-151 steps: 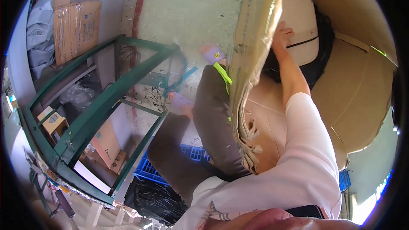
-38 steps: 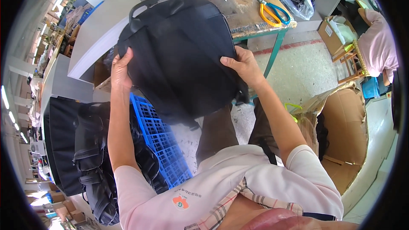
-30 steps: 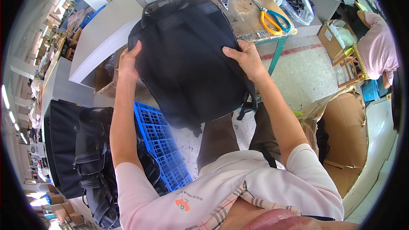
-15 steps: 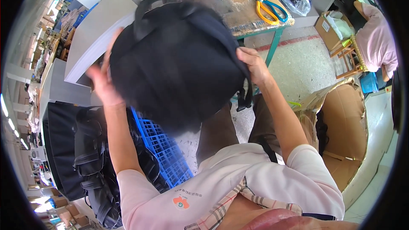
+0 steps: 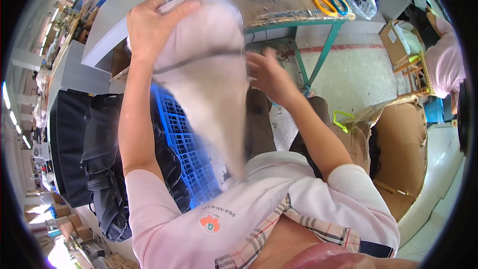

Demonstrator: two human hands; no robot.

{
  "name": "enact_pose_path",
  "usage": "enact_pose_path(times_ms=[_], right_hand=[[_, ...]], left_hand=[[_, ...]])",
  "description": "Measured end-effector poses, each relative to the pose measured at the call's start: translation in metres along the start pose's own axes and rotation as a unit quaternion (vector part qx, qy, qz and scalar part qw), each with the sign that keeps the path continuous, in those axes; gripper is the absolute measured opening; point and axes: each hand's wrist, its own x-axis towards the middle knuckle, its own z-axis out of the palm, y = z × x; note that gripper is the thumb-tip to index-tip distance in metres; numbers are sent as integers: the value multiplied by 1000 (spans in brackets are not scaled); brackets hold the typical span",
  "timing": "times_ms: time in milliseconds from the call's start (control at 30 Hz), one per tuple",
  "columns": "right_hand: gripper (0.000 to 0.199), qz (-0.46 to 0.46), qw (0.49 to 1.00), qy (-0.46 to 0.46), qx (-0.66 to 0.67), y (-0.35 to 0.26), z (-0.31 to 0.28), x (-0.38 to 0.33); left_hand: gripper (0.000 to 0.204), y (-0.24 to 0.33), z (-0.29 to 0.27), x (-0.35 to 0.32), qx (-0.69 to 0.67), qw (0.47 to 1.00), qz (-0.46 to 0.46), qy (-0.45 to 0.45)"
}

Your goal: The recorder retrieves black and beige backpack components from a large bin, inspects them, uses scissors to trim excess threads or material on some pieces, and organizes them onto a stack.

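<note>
Clear plastic bag (image 5: 209, 79): hangs mouth-up, pinched at its top edge by left hand (image 5: 147, 25), grip closed, probably to let it drape open. Right hand (image 5: 269, 77): fingers spread, empty, just beside bag. Below: blue crate (image 5: 186, 144). Beyond: table (image 5: 284, 0), scissors (image 5: 328, 2).

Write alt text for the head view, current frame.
The left hand holds up a translucent plastic bag, with the blurred right hand beside it. Below lie a blue crate and black backpacks; scissors rest on the table.
</note>
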Motion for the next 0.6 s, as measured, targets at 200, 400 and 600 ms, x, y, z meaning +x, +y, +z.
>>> enact_pose_path(times_ms=[200, 400, 600], right_hand=[[44, -185, 888, 55, -416, -18, -21, -49], [22, -170, 832, 226, -477, -60, -48, -18], [19, -118, 837, 214, -490, -103, -63, 7]], left_hand=[[60, -20, 17, 42, 113, 991, -72, 25], [59, -23, 42, 76, 106, 984, -140, 15], [55, -26, 61, 103, 107, 974, -200, -22]])
